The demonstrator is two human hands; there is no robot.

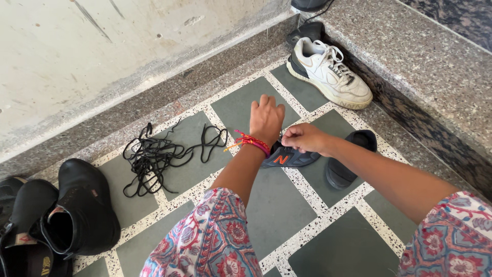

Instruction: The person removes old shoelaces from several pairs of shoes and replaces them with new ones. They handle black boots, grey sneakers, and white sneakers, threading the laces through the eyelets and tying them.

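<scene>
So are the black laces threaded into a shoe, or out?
Out: the black laces lie in a loose tangle on the tiled floor, apart from every shoe.

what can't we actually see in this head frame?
- Dark grey sneaker: front and top hidden behind the left hand and right hand.
- Right hand fingertips: curled under, so the grip is unclear.
- Black boots: the leftmost one is cut off by the left and bottom edges.
- Black laces: too tangled to count.
- Dark object at the top edge: cropped, cannot identify.
</scene>
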